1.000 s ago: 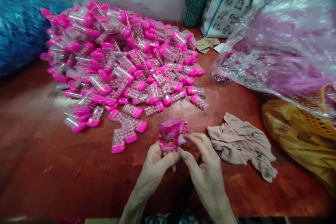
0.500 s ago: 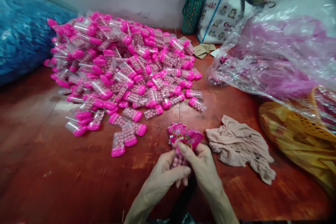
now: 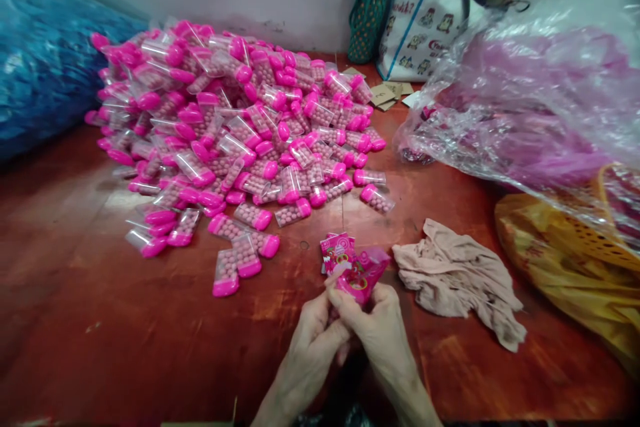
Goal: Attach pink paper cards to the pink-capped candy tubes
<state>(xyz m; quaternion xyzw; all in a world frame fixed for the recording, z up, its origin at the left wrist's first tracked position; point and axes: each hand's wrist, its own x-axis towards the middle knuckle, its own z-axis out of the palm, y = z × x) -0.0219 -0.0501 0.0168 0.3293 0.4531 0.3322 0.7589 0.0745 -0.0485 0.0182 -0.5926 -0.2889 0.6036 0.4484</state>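
1. Because the pink wrapper (image 3: 369, 272) looks small and limp, both grips are closed on it above the near side of the bench (image 3: 150, 347): left hand (image 3: 311, 330) at its lower end, right hand (image 3: 384, 323) at its side, seemingly to steady it. I can't see inside.
2. Flat packets (image 3: 336, 248) show just beyond, presumably within easy reach.
3. Pink-capped tubes (image 3: 235, 127) are heaped farther off, perhaps leaving elbow room; a cloth (image 3: 457, 277) lies rightward.
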